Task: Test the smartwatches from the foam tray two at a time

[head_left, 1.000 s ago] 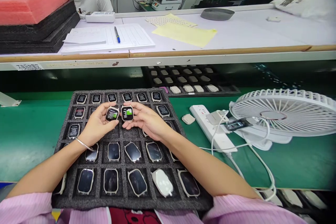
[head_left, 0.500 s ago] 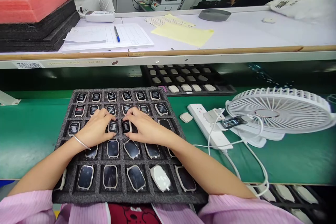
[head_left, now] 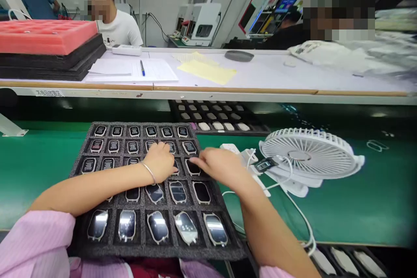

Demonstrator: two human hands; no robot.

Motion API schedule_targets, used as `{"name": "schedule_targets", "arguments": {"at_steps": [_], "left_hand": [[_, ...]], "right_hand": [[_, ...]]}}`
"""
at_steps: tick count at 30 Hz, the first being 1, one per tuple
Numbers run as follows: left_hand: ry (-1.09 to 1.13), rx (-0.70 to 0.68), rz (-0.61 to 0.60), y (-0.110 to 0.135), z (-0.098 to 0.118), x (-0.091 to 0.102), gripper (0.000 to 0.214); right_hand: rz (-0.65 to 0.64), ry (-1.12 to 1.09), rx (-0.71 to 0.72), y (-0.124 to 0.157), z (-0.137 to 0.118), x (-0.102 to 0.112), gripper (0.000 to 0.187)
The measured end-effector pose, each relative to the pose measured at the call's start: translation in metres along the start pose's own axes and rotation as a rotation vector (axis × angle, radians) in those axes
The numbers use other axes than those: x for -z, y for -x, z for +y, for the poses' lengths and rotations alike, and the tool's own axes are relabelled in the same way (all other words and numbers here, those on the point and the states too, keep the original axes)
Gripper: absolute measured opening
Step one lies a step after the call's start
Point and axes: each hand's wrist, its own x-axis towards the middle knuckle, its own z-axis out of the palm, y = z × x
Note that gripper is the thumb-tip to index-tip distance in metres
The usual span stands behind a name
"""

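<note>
good handling here seemed to call for fingertips on the rim of each watch case, thumb against one side and fingers against the other, with skin kept off the glass. a level, straight path through the pocket would likely have spared the case from catching on the foam walls.

the left hand (head_left: pixel 159 163) was bent, its fingers (head_left: pixel 163 147) bunched with narrow gaps and its thumb at the edge of a partly covered watch (head_left: pixel 176 166); the hand hid whether anything was gripped. the right hand (head_left: pixel 223 165) had its thumb (head_left: pixel 200 164) stretched to the upper edge of a dark-screened watch (head_left: pixel 193 168), seemingly touching it, while its other fingers were out of sight, so the gap between them and the thumb could not be made out. both watches lay in neighbouring pockets of the third row from the far side, towards the right of the foam tray (head_left: pixel 107 250).

a bracelet (head_left: pixel 149 172) circled the left wrist. the far rows showed pale text on black screens; the nearest row had glare and no readable text. the tray lay on a green bench (head_left: pixel 48 182), with a power strip (head_left: pixel 228 147) and a white fan (head_left: pixel 299 155) to its right. farther off, a second tray (head_left: pixel 257 131) sat beneath a shelf (head_left: pixel 276 74).
</note>
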Motion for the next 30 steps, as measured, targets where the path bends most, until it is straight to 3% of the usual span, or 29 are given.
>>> {"name": "schedule_targets", "arguments": {"at_steps": [2, 5, 7, 10, 11, 14, 16, 19, 21, 24, 30], "left_hand": [[0.034, 0.005, 0.032, -0.009, 0.004, -0.008, 0.033], [0.119, -0.017, 0.062, -0.010, 0.004, -0.009, 0.028], [0.191, -0.060, 0.052, -0.005, 0.000, -0.004, 0.020], [0.321, -0.109, 0.063, 0.007, -0.012, 0.014, 0.013], [0.408, -0.110, 0.095, 0.011, -0.018, 0.021, 0.012], [1.061, -0.029, 0.273, 0.025, -0.040, 0.045, 0.021], [1.329, 0.109, 0.420, 0.033, -0.055, 0.056, 0.033], [1.538, 0.335, 0.535, 0.040, -0.073, 0.061, 0.044], [1.544, 0.408, 0.528, 0.044, -0.080, 0.056, 0.042], [1.480, 0.445, 0.481, 0.050, -0.082, 0.042, 0.038], [1.474, 0.525, 0.523, 0.059, -0.075, 0.019, 0.044]], "right_hand": [[0.024, -0.011, -0.025, 0.005, -0.002, -0.018, 0.034], [0.166, -0.141, 0.031, 0.010, -0.002, -0.039, 0.023], [0.211, -0.262, 0.033, 0.011, -0.002, -0.045, 0.016], [0.183, -0.407, 0.007, 0.012, -0.002, -0.040, 0.010], [0.183, -0.452, 0.007, 0.012, -0.003, -0.035, 0.011], [0.226, -0.708, 0.083, 0.011, -0.013, -0.015, 0.010], [0.148, -1.043, 0.259, 0.006, -0.026, -0.003, 0.014], [-0.189, -1.554, 0.467, -0.010, -0.054, 0.010, 0.023], [-0.321, -1.789, 0.441, -0.024, -0.074, 0.014, 0.029], [-0.413, -2.055, 0.353, -0.042, -0.097, 0.016, 0.028], [-0.425, -2.198, 0.298, -0.048, -0.108, -0.006, 0.052]]}}
